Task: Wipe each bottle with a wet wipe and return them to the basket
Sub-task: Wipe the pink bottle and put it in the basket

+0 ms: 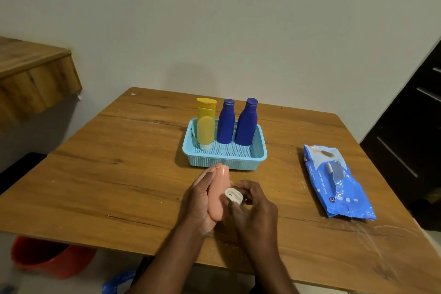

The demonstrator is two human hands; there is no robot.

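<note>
My left hand (199,200) grips a peach-coloured bottle (218,192) just in front of the basket, above the table. My right hand (254,203) pinches a folded white wet wipe (233,195) against the bottle's right side. The light blue basket (259,150) stands further back on the table. In it a yellow tube (205,124) stands cap down at the left, with two dark blue bottles (226,123) (247,123) upright beside it.
A blue pack of wet wipes (338,180) lies on the wooden table (119,174) to the right. A red bucket (50,256) sits on the floor at lower left. A wooden shelf (35,76) juts from the wall at left; a dark cabinet (410,141) stands at right.
</note>
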